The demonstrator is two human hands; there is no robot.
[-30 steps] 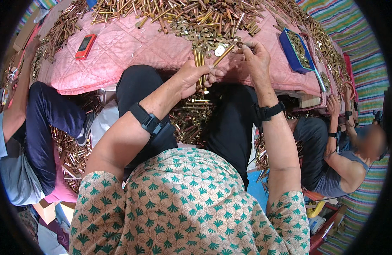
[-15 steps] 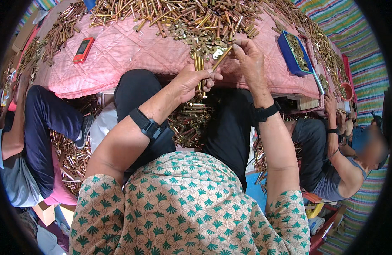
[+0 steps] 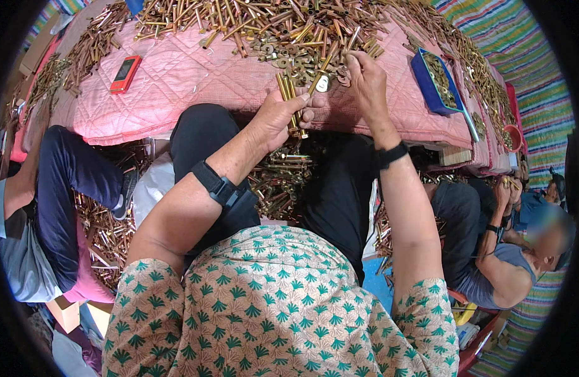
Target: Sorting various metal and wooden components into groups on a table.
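Note:
My left hand [image 3: 282, 118] is closed around several brass-coloured bolts [image 3: 284, 85] that stick up above its fingers. Between its thumb and fingertips, another long bolt [image 3: 317, 78] slants up to the right. A bright round washer [image 3: 323, 83] shows right beside that bolt; I cannot tell whether it is threaded on. My right hand [image 3: 368, 85] is held up to the right, fingertips pinched together near the heap, and what they hold is too small or hidden to name. Loose washers [image 3: 295, 61] lie on the pink quilted cover [image 3: 226, 81] just beyond my hands.
A big heap of metal tubes and bolts [image 3: 283, 22] covers the far side. A red handheld device [image 3: 125, 74] lies at left, a blue tray [image 3: 435, 78] of small parts at right. More bolts [image 3: 280, 182] lie below my knees. People sit on both sides.
My right hand has let go of the slanted bolt and moved slightly right; the bolt now stays in my left hand. The person at right has drawn their hands back from the table.

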